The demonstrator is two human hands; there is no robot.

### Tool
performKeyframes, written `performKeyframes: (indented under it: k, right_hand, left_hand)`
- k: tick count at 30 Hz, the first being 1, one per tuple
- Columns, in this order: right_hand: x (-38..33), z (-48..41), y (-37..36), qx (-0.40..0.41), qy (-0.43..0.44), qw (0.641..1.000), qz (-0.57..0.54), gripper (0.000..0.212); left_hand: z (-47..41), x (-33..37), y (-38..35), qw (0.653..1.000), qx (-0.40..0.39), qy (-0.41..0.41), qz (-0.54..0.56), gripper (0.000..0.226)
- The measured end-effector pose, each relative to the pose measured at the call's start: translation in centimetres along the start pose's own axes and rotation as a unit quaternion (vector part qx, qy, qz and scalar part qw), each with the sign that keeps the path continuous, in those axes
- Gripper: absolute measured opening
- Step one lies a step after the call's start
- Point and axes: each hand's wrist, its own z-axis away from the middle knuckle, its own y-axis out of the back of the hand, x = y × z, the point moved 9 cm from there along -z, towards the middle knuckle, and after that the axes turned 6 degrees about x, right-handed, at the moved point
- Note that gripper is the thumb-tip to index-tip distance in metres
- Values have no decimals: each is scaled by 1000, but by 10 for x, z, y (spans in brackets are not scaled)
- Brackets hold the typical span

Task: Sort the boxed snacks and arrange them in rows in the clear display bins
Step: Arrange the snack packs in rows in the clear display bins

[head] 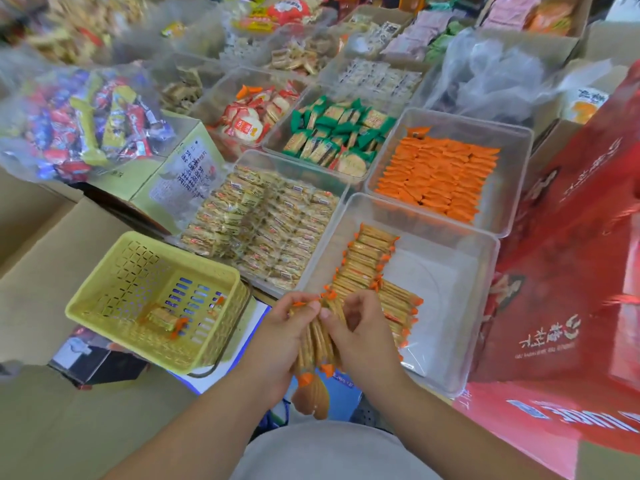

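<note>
**Two hands squaring a stack of cracker packets at the near bin.**

The fingers [306, 306] of the left hand [280, 330] and right hand [360, 327] curl round the stack [317, 344] and pinch its top edges, probably to align the packets so they go in as one block. The stack hangs over the near rim of the bin [485, 306], just beside the row [369, 258] standing along its left side; its right half is bare. A yellow basket [114, 282] to the left holds a last packet [162, 318]. Farther bins are filled, one with orange packets [436, 174]. A red carton [571, 271] stands to the right and cardboard lies to the left. The setting looks like a crowded shop stall.
</note>
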Motion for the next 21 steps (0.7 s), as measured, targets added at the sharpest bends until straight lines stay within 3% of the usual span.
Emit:
performKeyframes:
  k: [4,9,13,16,18,21]
  right_hand:
    - [-3,-4,-9,-37,4,999,0,21]
    - [0,-2,-24,-103,1,993,53,81]
    - [9,-15,-23,-114,-17,991,74,98]
    - [12,-30,-17,-116,-17,990,78,88]
    - [19,-47,-7,-105,-17,988,112,91]
    - [37,-87,19,-58,-27,977,203,81]
  left_hand:
    - [-8,4,-1,1000,23,-15,-1,11]
    - [-24,0,-1,999,33,-5,22,26]
    - [-33,-3,-15,997,-29,31,59,47]
    - [-40,5,-22,997,-68,-3,-38,51]
    - [-49,14,-20,986,-51,-61,-149,56]
    - [-63,16,-16,931,-40,-123,-340,64]
